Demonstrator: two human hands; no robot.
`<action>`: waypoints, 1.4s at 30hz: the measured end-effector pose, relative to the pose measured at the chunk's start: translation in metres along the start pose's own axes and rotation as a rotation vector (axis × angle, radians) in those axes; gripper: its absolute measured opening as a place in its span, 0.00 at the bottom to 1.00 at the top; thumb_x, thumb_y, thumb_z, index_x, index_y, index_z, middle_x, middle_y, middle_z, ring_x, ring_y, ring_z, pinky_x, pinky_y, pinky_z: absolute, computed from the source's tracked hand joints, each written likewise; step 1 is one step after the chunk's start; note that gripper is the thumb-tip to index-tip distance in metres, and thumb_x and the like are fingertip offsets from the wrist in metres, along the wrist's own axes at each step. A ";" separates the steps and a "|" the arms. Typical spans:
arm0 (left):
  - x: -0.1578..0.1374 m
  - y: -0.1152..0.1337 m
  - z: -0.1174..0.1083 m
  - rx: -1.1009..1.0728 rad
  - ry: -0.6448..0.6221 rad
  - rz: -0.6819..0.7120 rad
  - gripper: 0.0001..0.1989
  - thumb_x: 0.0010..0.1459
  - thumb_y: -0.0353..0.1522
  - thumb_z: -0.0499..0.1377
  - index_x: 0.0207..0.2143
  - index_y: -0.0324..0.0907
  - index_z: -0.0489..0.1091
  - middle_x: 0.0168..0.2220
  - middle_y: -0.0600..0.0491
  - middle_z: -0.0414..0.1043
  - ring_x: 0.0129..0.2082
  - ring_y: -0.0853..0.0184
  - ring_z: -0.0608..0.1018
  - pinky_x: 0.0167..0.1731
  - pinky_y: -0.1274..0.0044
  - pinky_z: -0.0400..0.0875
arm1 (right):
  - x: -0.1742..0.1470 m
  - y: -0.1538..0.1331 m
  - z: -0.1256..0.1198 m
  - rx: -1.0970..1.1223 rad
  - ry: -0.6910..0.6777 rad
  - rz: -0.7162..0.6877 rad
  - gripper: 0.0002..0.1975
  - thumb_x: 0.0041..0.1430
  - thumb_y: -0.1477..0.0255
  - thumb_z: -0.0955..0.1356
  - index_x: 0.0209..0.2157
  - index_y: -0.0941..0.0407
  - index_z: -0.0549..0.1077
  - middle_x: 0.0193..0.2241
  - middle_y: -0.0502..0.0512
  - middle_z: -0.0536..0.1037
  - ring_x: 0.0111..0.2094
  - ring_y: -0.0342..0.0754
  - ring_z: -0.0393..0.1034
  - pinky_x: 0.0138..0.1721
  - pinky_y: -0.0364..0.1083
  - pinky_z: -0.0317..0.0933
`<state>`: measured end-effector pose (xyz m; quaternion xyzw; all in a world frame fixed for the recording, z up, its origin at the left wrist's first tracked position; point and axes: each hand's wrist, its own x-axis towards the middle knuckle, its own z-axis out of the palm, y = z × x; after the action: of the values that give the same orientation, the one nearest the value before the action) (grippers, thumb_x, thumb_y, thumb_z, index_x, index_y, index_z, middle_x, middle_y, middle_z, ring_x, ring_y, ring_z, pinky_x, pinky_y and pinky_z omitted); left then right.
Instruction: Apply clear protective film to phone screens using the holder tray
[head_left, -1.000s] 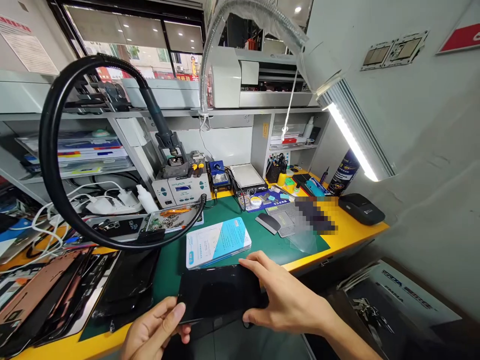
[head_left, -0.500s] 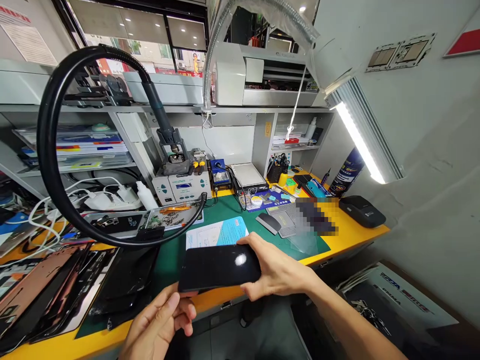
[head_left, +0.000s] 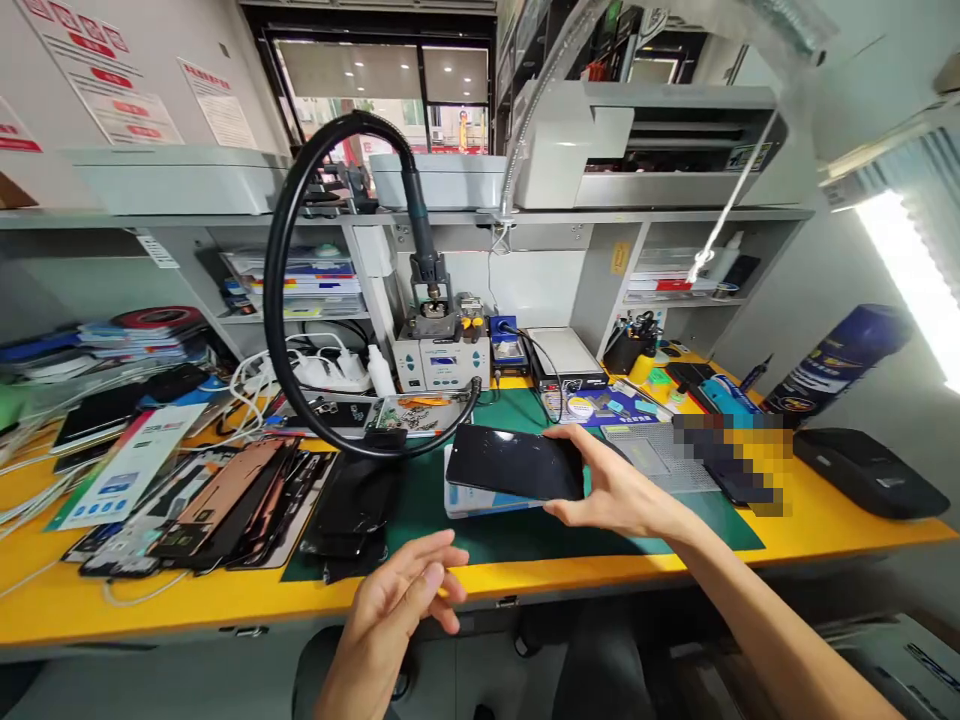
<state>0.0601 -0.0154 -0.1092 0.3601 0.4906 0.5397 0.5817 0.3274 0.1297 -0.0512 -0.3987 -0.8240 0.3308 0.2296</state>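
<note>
A black smartphone [head_left: 514, 463], its glossy face turned up, is gripped at its right end by my right hand [head_left: 604, 485], thumb on the near edge and fingers at the far edge. Beneath it a blue-and-white printed packet [head_left: 480, 502] shows on the green mat [head_left: 427, 535]; I cannot tell whether the phone touches it. My left hand [head_left: 409, 595] hovers over the front edge of the bench, apart from the phone, holding nothing, its fingers loosely spread.
A hot-air station [head_left: 442, 362] with a looped black hose [head_left: 277, 300] stands behind. Left lie black pouches [head_left: 349, 510] and several phone back panels [head_left: 232, 490]. To the right are a perforated metal sheet [head_left: 660, 455], a black case [head_left: 870, 470] and a spray can [head_left: 836, 365].
My left hand has come off the phone's left end. My right hand has moved the phone away from me, over the packet. The camera view has turned left.
</note>
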 end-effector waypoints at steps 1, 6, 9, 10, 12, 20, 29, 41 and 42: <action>0.000 0.003 0.004 -0.003 0.010 0.030 0.20 0.62 0.44 0.62 0.52 0.45 0.76 0.49 0.45 0.78 0.37 0.62 0.79 0.34 0.73 0.76 | -0.005 -0.004 0.008 0.037 0.004 -0.018 0.35 0.54 0.65 0.76 0.60 0.48 0.60 0.51 0.54 0.71 0.48 0.55 0.69 0.48 0.51 0.67; -0.004 0.022 0.028 0.089 0.166 0.206 0.19 0.62 0.45 0.62 0.29 0.39 0.78 0.29 0.47 0.81 0.28 0.64 0.81 0.34 0.74 0.77 | -0.031 -0.015 0.051 0.195 0.052 -0.108 0.34 0.60 0.62 0.74 0.63 0.45 0.58 0.56 0.55 0.68 0.56 0.55 0.67 0.56 0.50 0.67; -0.012 0.029 0.036 0.175 0.223 0.254 0.20 0.63 0.45 0.62 0.26 0.40 0.78 0.27 0.48 0.81 0.26 0.64 0.82 0.32 0.75 0.77 | -0.041 -0.013 0.067 0.221 0.138 -0.115 0.34 0.61 0.62 0.74 0.63 0.44 0.58 0.57 0.56 0.67 0.57 0.56 0.66 0.54 0.49 0.69; -0.015 0.030 0.036 0.201 0.229 0.264 0.20 0.63 0.45 0.61 0.26 0.40 0.78 0.27 0.48 0.82 0.27 0.63 0.82 0.32 0.76 0.76 | -0.044 -0.012 0.070 0.231 0.154 -0.116 0.34 0.61 0.62 0.74 0.64 0.44 0.57 0.57 0.57 0.67 0.57 0.56 0.66 0.53 0.49 0.70; -0.021 0.030 0.036 0.250 0.241 0.286 0.19 0.64 0.44 0.60 0.26 0.41 0.78 0.26 0.49 0.81 0.28 0.63 0.83 0.32 0.76 0.76 | -0.047 -0.012 0.074 0.264 0.143 -0.104 0.35 0.62 0.63 0.74 0.65 0.45 0.56 0.58 0.59 0.66 0.56 0.56 0.68 0.49 0.48 0.73; -0.029 0.034 0.034 0.372 0.299 0.317 0.19 0.65 0.42 0.60 0.23 0.43 0.76 0.23 0.52 0.80 0.25 0.65 0.82 0.31 0.78 0.72 | -0.047 -0.018 0.079 0.222 0.155 -0.141 0.34 0.61 0.61 0.74 0.64 0.43 0.58 0.52 0.55 0.72 0.50 0.53 0.73 0.45 0.45 0.75; -0.034 0.033 0.035 0.386 0.308 0.308 0.19 0.65 0.42 0.59 0.23 0.43 0.74 0.23 0.53 0.80 0.25 0.65 0.82 0.31 0.77 0.72 | -0.053 -0.016 0.085 0.184 0.159 -0.137 0.34 0.60 0.59 0.75 0.63 0.45 0.59 0.53 0.55 0.72 0.51 0.51 0.72 0.52 0.45 0.71; -0.034 0.039 0.034 0.368 0.297 0.286 0.19 0.65 0.43 0.59 0.23 0.44 0.73 0.23 0.54 0.79 0.25 0.66 0.80 0.29 0.77 0.73 | -0.057 -0.024 0.098 0.283 0.158 -0.078 0.34 0.59 0.61 0.75 0.61 0.47 0.60 0.56 0.56 0.71 0.50 0.52 0.73 0.50 0.46 0.72; -0.034 0.039 0.034 0.369 0.302 0.289 0.20 0.65 0.44 0.58 0.23 0.44 0.73 0.23 0.54 0.79 0.25 0.66 0.79 0.29 0.77 0.73 | -0.057 -0.026 0.098 0.298 0.155 -0.065 0.34 0.59 0.61 0.75 0.61 0.47 0.60 0.56 0.56 0.71 0.49 0.52 0.73 0.49 0.46 0.72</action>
<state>0.0840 -0.0388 -0.0570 0.4417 0.6053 0.5661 0.3436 0.2838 0.0359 -0.1052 -0.3575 -0.7581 0.4102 0.3595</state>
